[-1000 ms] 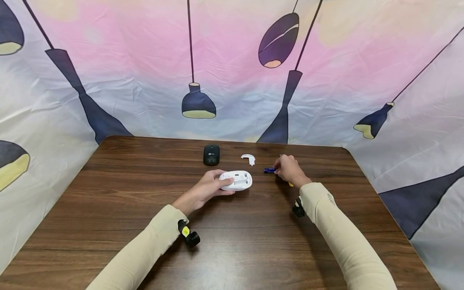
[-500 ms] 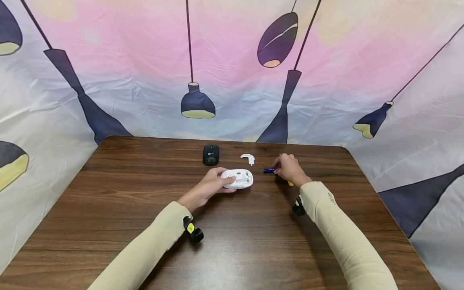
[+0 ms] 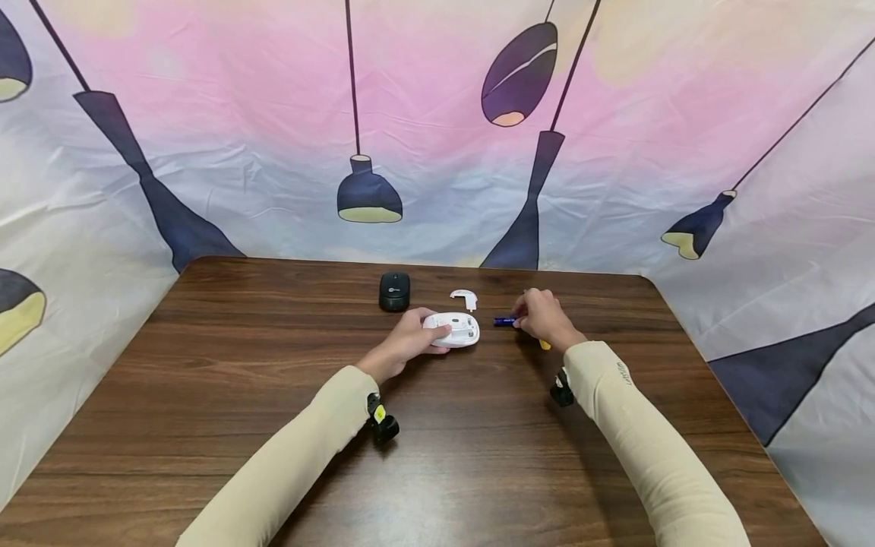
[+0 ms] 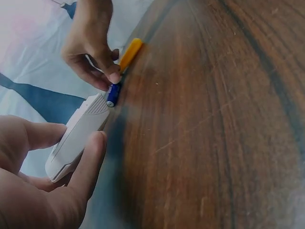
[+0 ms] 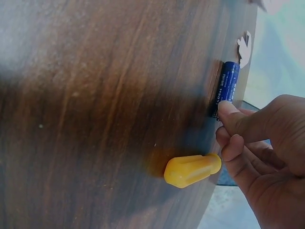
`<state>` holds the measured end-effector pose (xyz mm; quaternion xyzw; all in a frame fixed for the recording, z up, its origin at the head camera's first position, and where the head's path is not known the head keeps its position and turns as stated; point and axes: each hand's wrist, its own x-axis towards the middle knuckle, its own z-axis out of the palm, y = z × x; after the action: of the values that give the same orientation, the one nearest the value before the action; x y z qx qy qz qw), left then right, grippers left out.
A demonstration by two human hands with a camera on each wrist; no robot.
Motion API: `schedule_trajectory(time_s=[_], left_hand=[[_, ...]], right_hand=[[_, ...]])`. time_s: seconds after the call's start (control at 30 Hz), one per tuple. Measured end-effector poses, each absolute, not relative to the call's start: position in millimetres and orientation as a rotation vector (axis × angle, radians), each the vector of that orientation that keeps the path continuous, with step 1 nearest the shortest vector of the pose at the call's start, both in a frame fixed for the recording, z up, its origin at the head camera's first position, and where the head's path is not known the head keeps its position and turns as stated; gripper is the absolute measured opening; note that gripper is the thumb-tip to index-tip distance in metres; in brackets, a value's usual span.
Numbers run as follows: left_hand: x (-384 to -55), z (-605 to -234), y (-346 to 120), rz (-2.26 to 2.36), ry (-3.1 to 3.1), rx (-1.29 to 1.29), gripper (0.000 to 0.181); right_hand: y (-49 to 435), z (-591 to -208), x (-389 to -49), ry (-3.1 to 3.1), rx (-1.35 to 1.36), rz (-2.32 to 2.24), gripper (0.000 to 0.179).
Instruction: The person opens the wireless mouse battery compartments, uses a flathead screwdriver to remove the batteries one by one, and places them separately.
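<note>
My left hand (image 3: pixel 405 340) grips a white computer mouse (image 3: pixel 456 329) by its left end, thumb across the upturned underside. The underside's open battery compartment faces up. To its right, my right hand (image 3: pixel 541 314) pinches one end of a blue cylindrical battery (image 3: pixel 503 322) between thumb and fingers. In the right wrist view the battery (image 5: pixel 228 80) is low over the table or touching it; which one I cannot tell. Behind the white mouse lies a white battery cover (image 3: pixel 468 298) with a narrow tab.
A black mouse (image 3: pixel 394 292) stands behind my left hand. Beside my right hand lies a yellow handle-shaped object (image 5: pixel 192 170), mostly hidden in the head view. The brown wooden table (image 3: pixel 437 456) meets a patterned cloth backdrop (image 3: pixel 437 190) at its far edge.
My left hand has carried the white mouse slightly right and away from me, closer to the battery. My right hand stays nearly in place with the battery.
</note>
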<state>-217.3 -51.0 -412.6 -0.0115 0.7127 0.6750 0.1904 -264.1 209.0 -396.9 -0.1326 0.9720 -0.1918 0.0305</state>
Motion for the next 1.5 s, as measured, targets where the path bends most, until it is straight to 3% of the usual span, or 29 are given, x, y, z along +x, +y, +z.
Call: schedule_trajectory(time_s=[0.43, 0.83, 1.5], left_hand=[[-227, -418, -40, 1.776, 2.242, 0.031, 0.044], [-232, -419, -47, 1.396, 2.635, 0.192, 0.048], [-227, -414, -53, 1.339, 2.646, 0.211, 0.051]], right_hand=[[208, -393, -260, 2.988, -0.425, -0.601, 0.015], [208, -389, -252, 2.999, -0.463, -0.682, 0.013], [207, -378, -242, 3.002, -0.481, -0.696, 0.012]])
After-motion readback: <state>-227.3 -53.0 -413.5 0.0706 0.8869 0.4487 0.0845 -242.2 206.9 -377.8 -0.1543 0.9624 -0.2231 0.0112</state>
